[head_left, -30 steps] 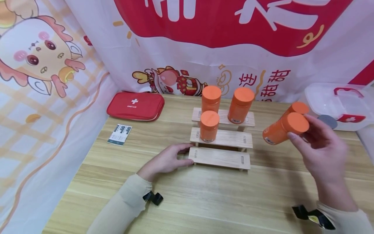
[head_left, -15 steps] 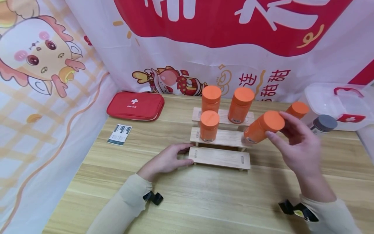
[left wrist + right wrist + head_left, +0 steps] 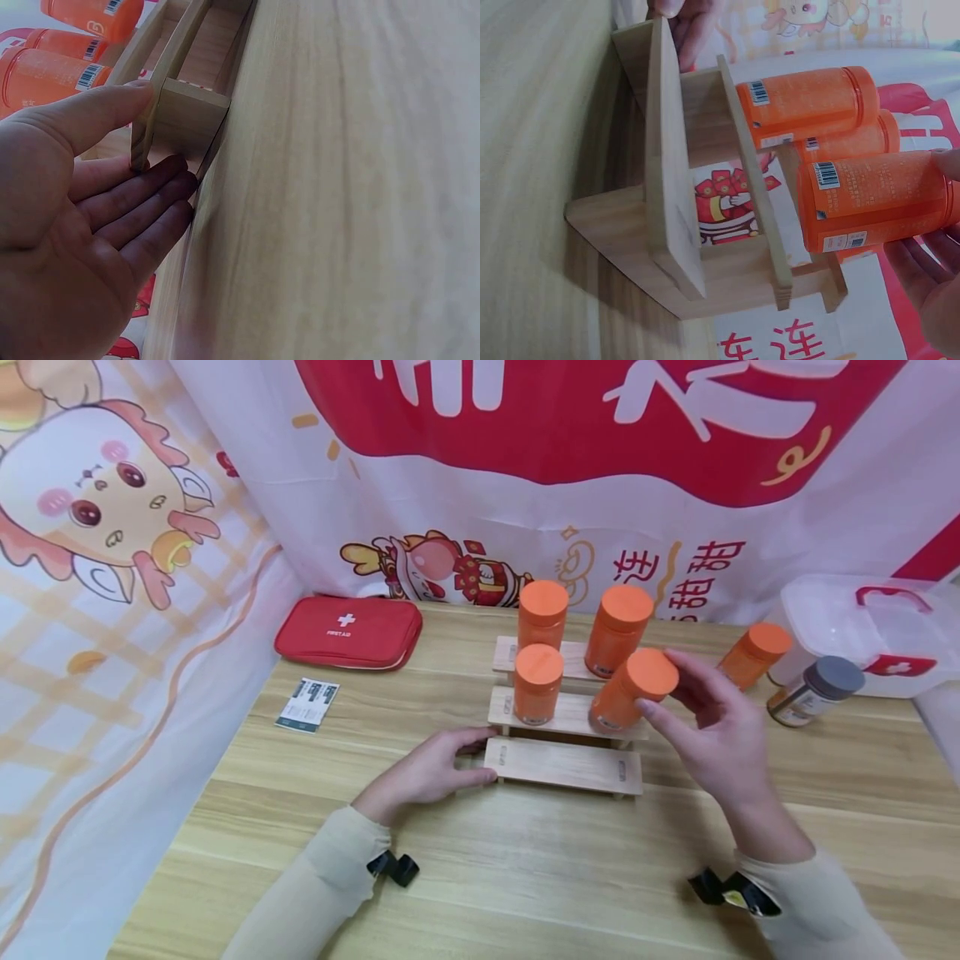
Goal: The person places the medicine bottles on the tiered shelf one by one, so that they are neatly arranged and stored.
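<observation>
A three-step wooden display rack stands on the table. My left hand holds the left end of its lowest step, thumb on top and index finger at the edge in the left wrist view; the other fingers extend beside the rack's leg. My right hand grips an orange bottle near its cap. That bottle leans slightly, its base close over the right part of the middle step. An orange bottle occupies the left of this step. On the top step are two more, an orange bottle and an orange bottle.
Right of the rack stand an orange bottle and a grey-capped bottle, near a clear plastic box with a red handle. A red first aid pouch and a small printed card lie at the left. A printed cloth hangs behind.
My right hand has carried the orange bottle leftward from the rack's right side to over the middle step, uncovering the grey-capped bottle. The left hand has stayed at the rack.
</observation>
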